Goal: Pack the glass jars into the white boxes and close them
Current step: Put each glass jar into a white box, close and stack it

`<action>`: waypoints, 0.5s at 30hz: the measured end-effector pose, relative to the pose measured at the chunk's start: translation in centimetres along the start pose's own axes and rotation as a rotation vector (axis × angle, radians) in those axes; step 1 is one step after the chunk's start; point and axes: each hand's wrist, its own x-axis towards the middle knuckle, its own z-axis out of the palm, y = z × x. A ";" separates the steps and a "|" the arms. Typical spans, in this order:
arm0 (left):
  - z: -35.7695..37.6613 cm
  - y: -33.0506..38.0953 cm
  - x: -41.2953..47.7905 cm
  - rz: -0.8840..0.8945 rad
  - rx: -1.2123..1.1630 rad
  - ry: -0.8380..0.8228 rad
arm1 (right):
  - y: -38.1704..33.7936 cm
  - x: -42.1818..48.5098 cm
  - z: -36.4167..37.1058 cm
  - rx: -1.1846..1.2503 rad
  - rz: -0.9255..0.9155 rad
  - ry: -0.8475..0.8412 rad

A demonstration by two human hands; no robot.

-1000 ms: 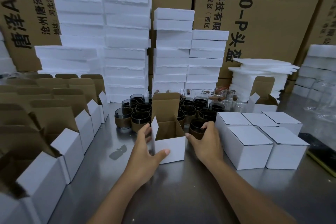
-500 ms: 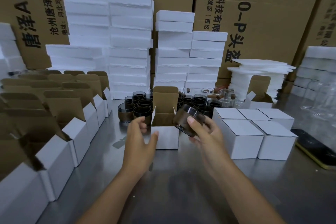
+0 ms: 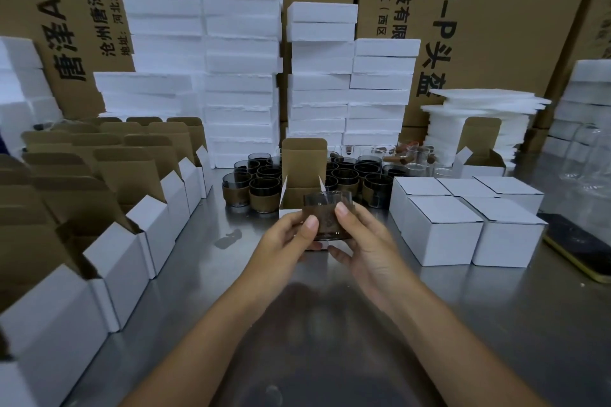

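Two arms in view, both bare from wrist to bottom edge of frame. Left forearm (image 3: 205, 334): slim, smooth, skin uncovered all the way. Right forearm (image 3: 446, 334): same build, also uncovered. Left hand (image 3: 284, 238): slender fingers, thumbnail (image 3: 310, 221) short, neatly cut, plain. Right hand (image 3: 367, 241): thumbnail (image 3: 342, 209) likewise short & plain, light creases at knuckles. Wrists & fingers bare as far as visible. Clothing is out of frame, can't tell. On the steel desk (image 3: 496, 324) betw. the arms there's a dim dark reflection of the person, too smeared for any detail.
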 end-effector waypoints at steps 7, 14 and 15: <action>-0.5 -0.4 0.1 -0.023 0.021 -0.010 | 0.3 0.5 0.1 0.026 0.017 0.018; -0.5 -0.6 0.3 -0.015 0.013 0.010 | 0.4 0.6 0.1 0.000 0.024 0.030; -0.5 -0.6 0.4 -0.014 0.008 0.017 | 0.4 0.5 0.2 0.002 0.021 0.029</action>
